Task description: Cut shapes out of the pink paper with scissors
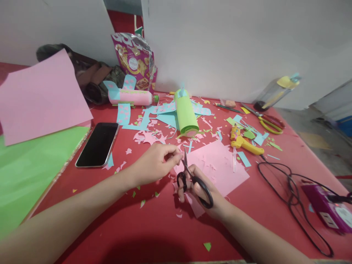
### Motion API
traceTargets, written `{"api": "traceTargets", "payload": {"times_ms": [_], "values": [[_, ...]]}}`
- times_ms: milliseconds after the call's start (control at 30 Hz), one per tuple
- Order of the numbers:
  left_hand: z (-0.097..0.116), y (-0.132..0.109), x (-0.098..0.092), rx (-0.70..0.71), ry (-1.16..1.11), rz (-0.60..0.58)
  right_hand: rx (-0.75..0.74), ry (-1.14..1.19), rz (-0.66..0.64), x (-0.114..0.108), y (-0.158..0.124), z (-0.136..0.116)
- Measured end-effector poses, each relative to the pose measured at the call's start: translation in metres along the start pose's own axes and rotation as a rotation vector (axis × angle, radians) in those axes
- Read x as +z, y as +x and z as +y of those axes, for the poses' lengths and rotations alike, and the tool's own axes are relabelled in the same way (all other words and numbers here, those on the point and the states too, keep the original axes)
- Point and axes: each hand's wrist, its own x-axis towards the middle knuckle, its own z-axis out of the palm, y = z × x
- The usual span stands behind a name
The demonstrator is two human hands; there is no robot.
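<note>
Head view — right grip (197, 187) wrapped round scissors (187, 168); blades (185, 157) beside left grip (158, 161) — pinching pink scrap (180, 153).

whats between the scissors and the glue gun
In the head view, a pink paper sheet lies between the scissors and the glue gun, with pink scraps on it.

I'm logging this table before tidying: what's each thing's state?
Black-handled scissors: blades parted, in right hand
Pink paper scrap: pinched in left hand
Smartphone: flat, screen dark
Yellow glue gun: set down, cord attached
Pink bottle: on its side, capped
Green paper tube: on its side
Snack bag: upright
Yellow-and-red scissors: lying unheld
Purple power strip: plug inserted
</note>
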Motion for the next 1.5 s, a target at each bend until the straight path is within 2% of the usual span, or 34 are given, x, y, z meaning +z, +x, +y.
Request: {"api": "traceTargets", "payload": {"times_ms": [467,867,1500], "values": [[-0.0012,0.0012,-0.0003,-0.025,-0.023,-0.010,0.024,0.001,0.033,0.0015,-0.0006,-0.0005],[-0.0008,0.0017,-0.0026,-0.108,-0.118,-0.065,-0.006,0.003,-0.011,0.0027,-0.0001,-0.0007],[0.0018,0.0014,-0.0018,-0.155,-0.193,-0.106,0.006,-0.026,0.004,0.0005,-0.0001,0.0002]]}}
